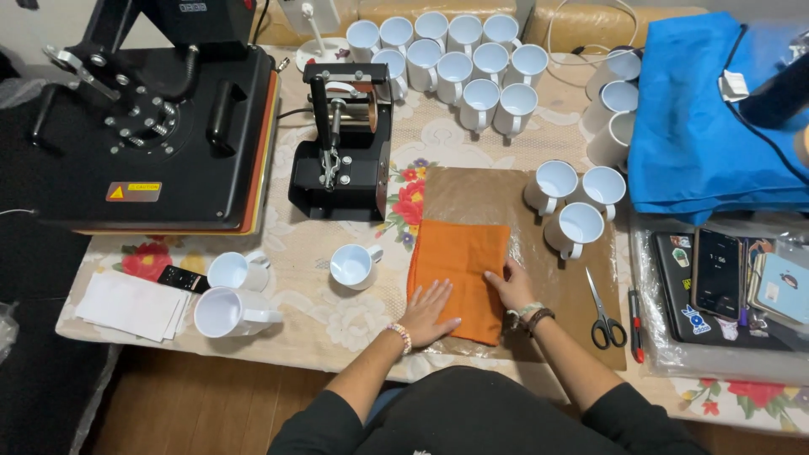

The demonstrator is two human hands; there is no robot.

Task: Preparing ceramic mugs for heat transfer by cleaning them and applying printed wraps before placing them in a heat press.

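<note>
On desk front: orange cloth (pixel 459 274), long axis running away from body; left hand (pixel 428 310) flat, open on near-left corner, right hand (pixel 512 288) open, pressing right edge.

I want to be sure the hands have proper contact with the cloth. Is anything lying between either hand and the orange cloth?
Nothing visible does. The left hand lies flat on the orange cloth, palm down, and the right hand rests on its right edge. The scissors lie apart to the right, and the nearest white mug stands off to the left.
</note>
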